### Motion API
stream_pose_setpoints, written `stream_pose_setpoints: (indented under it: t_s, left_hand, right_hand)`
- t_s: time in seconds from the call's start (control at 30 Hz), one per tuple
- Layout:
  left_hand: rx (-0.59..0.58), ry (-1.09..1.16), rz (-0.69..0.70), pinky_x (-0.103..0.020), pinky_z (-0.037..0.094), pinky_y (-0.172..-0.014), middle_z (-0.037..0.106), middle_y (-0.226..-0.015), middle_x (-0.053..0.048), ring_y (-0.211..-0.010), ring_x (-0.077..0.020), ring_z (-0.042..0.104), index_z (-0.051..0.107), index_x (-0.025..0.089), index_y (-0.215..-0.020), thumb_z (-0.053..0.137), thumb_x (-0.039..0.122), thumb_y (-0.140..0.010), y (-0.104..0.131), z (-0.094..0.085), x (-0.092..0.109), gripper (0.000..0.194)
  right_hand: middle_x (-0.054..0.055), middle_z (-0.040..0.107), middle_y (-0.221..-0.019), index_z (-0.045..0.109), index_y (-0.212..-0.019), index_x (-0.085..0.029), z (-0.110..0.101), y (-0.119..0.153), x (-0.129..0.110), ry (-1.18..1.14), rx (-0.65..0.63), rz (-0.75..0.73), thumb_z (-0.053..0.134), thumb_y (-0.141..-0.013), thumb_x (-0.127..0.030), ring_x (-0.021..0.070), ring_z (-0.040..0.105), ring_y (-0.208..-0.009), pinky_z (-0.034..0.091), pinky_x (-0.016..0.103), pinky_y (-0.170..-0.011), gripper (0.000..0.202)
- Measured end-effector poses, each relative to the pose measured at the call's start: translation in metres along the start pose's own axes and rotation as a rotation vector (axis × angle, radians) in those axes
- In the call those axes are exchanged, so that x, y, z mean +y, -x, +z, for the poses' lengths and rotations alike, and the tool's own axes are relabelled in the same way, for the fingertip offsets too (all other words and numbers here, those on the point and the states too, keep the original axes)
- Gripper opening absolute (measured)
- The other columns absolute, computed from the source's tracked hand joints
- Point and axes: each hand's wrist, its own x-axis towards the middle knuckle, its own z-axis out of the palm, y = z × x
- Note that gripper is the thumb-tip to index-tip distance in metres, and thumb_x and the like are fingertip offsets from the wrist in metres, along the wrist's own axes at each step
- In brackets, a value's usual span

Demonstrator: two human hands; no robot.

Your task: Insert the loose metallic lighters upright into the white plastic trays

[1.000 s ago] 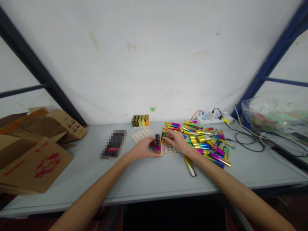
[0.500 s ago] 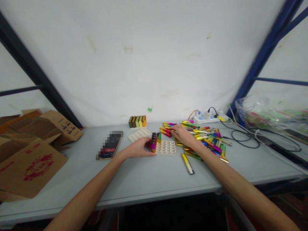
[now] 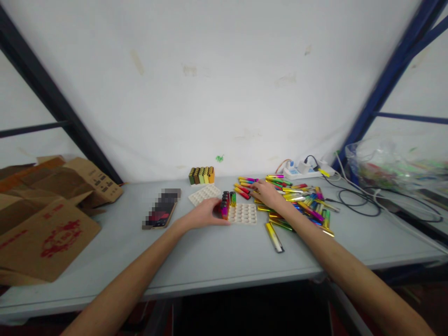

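Loading of the white tray (image 3: 245,213) is what I judge to be in hand: my left hand (image 3: 205,214) rests on the surface against the upright sticks (image 3: 226,205) at the tray's left edge, steadying them. My right hand (image 3: 268,193) lies on the pile of coloured sticks (image 3: 301,200) just right of the tray; whether that grip has closed on one, I cannot tell. Next calls for pinching a single stick and standing it in a free socket.

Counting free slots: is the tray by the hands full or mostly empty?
Mostly empty: the tray holds a few upright tubes along its left edge only; the other sockets show bare.
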Motion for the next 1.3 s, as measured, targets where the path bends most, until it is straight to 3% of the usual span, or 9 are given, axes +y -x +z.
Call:
stream_pose_setpoints:
  t_s: [0.1, 0.37, 0.5, 0.6, 0.7, 0.83, 1.1, 1.3]
  left_hand:
    - [0.008, 0.009, -0.005, -0.039, 0.051, -0.082, 0.072, -0.103, -0.011, -0.093, -0.0327, 0.066, 0.067, 0.015, -0.102, 0.081, 0.067, -0.067, 0.0, 0.0, 0.0, 0.064]
    - [-0.008, -0.002, -0.007, -0.039, 0.051, -0.081, 0.071, -0.102, -0.01, -0.093, -0.0315, 0.066, 0.066, 0.015, -0.103, 0.078, 0.067, -0.07, 0.001, -0.003, 0.006, 0.063]
    - [0.003, -0.02, -0.016, -0.038, 0.051, -0.078, 0.071, -0.099, -0.01, -0.089, -0.0308, 0.065, 0.066, 0.016, -0.098, 0.079, 0.068, -0.068, 0.001, -0.003, 0.006, 0.061]
    - [0.014, -0.019, 0.004, -0.038, 0.051, -0.08, 0.071, -0.1, -0.01, -0.09, -0.0309, 0.066, 0.066, 0.016, -0.098, 0.079, 0.067, -0.069, 0.001, -0.002, 0.004, 0.06]
    - [0.023, -0.009, 0.004, -0.038, 0.051, -0.08, 0.071, -0.099, -0.008, -0.09, -0.03, 0.065, 0.066, 0.017, -0.099, 0.079, 0.067, -0.069, 0.001, -0.001, 0.003, 0.06]
    - [0.019, -0.028, -0.004, -0.037, 0.051, -0.078, 0.071, -0.097, -0.009, -0.087, -0.03, 0.065, 0.066, 0.017, -0.098, 0.078, 0.069, -0.068, 0.001, 0.0, 0.002, 0.062]
    - [0.01, 0.034, 0.006, -0.037, 0.052, -0.08, 0.073, -0.101, -0.009, -0.094, -0.0312, 0.067, 0.067, 0.016, -0.104, 0.081, 0.06, -0.07, 0.002, -0.001, 0.005, 0.057]
    - [0.006, 0.046, -0.01, -0.036, 0.052, -0.076, 0.073, -0.099, -0.009, -0.091, -0.0309, 0.067, 0.068, 0.016, -0.105, 0.082, 0.059, -0.069, 0.002, -0.002, 0.009, 0.058]
  right_hand:
    - [0.016, 0.069, -0.11, 0.072, -0.112, -0.013, -0.003, 0.003, 0.006, -0.003, 0.003, 0.016, 0.065, -0.097, -0.036, 0.0259, 0.066, -0.1, 0.048, 0.032, -0.088, 0.029]
    - [0.017, 0.072, -0.105, 0.069, -0.103, -0.015, -0.011, 0.009, 0.006, 0.024, -0.042, 0.068, 0.059, -0.1, -0.03, 0.0284, 0.067, -0.099, 0.047, 0.034, -0.084, 0.019]
    - [0.013, 0.074, -0.099, 0.061, -0.117, -0.016, -0.014, 0.009, 0.004, -0.158, 0.106, 0.034, 0.054, -0.103, -0.036, 0.0248, 0.068, -0.089, 0.047, 0.032, -0.077, 0.025]
    - [0.008, 0.074, -0.092, 0.059, -0.123, -0.017, -0.015, 0.01, 0.0, -0.346, 0.176, -0.077, 0.051, -0.104, -0.043, 0.0228, 0.068, -0.08, 0.047, 0.031, -0.074, 0.033]
    - [0.008, 0.076, -0.105, 0.063, -0.12, -0.021, -0.016, 0.012, -0.01, -0.464, 0.225, -0.152, 0.052, -0.103, -0.044, 0.0227, 0.07, -0.089, 0.049, 0.032, -0.081, 0.031]
    - [0.006, 0.075, -0.117, 0.067, -0.114, -0.023, -0.02, 0.016, -0.025, -0.557, 0.235, -0.101, 0.063, -0.096, -0.045, 0.0236, 0.07, -0.1, 0.051, 0.033, -0.086, 0.028]
    - [0.006, 0.079, -0.098, 0.076, -0.093, -0.02, -0.026, 0.017, -0.035, -0.77, 0.18, -0.105, 0.074, -0.086, -0.044, 0.0247, 0.072, -0.093, 0.053, 0.036, -0.086, 0.025]
    - [0.004, 0.076, -0.102, 0.066, -0.101, -0.022, -0.031, 0.021, -0.039, -0.817, 0.22, -0.043, 0.073, -0.086, -0.047, 0.0227, 0.071, -0.094, 0.054, 0.036, -0.086, 0.031]
